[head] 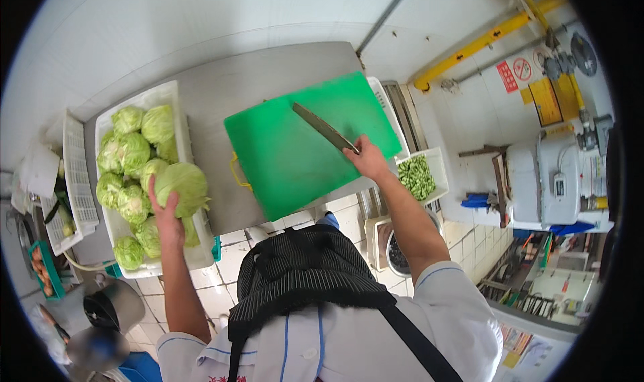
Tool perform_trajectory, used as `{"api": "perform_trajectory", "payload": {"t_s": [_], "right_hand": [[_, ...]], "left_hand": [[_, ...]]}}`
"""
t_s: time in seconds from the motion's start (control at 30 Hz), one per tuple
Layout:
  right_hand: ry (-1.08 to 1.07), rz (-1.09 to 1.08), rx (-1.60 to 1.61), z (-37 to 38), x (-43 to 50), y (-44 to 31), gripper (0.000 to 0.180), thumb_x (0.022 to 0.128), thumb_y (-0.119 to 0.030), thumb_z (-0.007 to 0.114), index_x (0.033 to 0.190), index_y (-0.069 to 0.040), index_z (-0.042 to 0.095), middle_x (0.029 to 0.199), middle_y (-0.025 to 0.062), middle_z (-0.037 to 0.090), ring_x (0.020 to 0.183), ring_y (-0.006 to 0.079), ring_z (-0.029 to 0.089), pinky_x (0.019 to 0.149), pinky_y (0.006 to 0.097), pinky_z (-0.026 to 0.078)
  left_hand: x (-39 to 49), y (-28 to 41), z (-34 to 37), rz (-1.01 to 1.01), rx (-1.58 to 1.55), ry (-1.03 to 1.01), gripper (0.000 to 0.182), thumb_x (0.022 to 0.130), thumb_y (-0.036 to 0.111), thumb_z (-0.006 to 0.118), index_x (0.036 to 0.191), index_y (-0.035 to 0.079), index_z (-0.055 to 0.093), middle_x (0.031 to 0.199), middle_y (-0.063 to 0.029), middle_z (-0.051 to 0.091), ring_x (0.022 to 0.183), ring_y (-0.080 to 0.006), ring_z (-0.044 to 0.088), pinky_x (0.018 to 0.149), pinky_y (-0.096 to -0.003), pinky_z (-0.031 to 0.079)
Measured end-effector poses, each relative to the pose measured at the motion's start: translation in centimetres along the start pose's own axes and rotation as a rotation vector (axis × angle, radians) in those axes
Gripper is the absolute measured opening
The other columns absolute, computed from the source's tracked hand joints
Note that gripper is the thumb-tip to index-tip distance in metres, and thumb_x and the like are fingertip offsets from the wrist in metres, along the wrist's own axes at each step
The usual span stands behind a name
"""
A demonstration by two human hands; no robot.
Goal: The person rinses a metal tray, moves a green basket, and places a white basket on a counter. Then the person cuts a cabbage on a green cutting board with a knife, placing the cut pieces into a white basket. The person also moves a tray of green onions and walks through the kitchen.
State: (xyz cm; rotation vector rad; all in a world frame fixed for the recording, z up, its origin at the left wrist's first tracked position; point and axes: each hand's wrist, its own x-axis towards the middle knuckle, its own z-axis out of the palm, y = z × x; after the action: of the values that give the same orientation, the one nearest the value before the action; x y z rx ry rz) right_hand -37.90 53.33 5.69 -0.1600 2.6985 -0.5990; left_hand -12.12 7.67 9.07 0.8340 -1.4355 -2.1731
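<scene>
My left hand [167,216] grips a large green cabbage [185,188] at the right side of a long white plastic crate [183,125] full of smaller cabbages [134,153]. In my right hand [368,158] is a knife [322,126] with a long broad blade, its tip pointing up and left. The blade lies over a green cutting board [297,155], which has a yellow handle [238,171] at its left edge. Whether the blade touches the board I cannot tell. Under both board and crate is a grey metal table [216,92].
A white basket [83,180] holding dark green vegetables stands far left, above a teal crate [58,271] of brown round items. Right of the board, lower down, a white container [443,180] holds chopped green pieces. Yellow pipe [473,47] runs along the wall.
</scene>
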Motion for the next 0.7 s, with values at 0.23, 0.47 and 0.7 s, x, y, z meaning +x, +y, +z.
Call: {"api": "perform_trajectory", "payload": {"t_s": [0.23,0.47,0.7], "right_hand": [[0.111,-0.132,0.229,-2.4,0.1,6.8,0.03,0.098,-0.033,0.064,0.112,-0.007,0.058,0.091,0.0236,0.069,0.086,0.0435,0.069,0.075,0.0508,0.054],[0.084,-0.154,0.241,-1.7,-0.3,10.1,0.027,0.1,-0.03,0.058,0.111,-0.006,0.057,0.097,0.0226,0.069,0.089,0.0461,0.067,0.077,0.0543,0.054],[-0.105,0.007,0.491,-2.6,2.9,12.7,0.032,0.097,-0.031,0.062,0.109,-0.001,0.058,0.115,0.0267,0.066,0.104,0.0448,0.065,0.085,0.0524,0.052]], "left_hand": [[2.9,-8.1,20.9,-0.41,0.218,-0.048,0.076,0.09,0.032,0.079,0.152,0.012,0.038,0.139,-0.0139,0.056,0.124,-0.0268,0.058,0.097,-0.0443,0.053],[3.9,-12.3,32.3,0.387,1.26,-0.183,0.084,0.09,0.043,0.077,0.154,0.007,0.036,0.145,-0.0284,0.049,0.133,-0.0401,0.051,0.109,-0.0469,0.043],[6.2,-12.9,25.4,0.122,0.748,-0.281,0.063,0.106,0.033,0.057,0.157,0.006,0.035,0.152,-0.0236,0.045,0.132,-0.0355,0.054,0.109,-0.0403,0.045]]}}
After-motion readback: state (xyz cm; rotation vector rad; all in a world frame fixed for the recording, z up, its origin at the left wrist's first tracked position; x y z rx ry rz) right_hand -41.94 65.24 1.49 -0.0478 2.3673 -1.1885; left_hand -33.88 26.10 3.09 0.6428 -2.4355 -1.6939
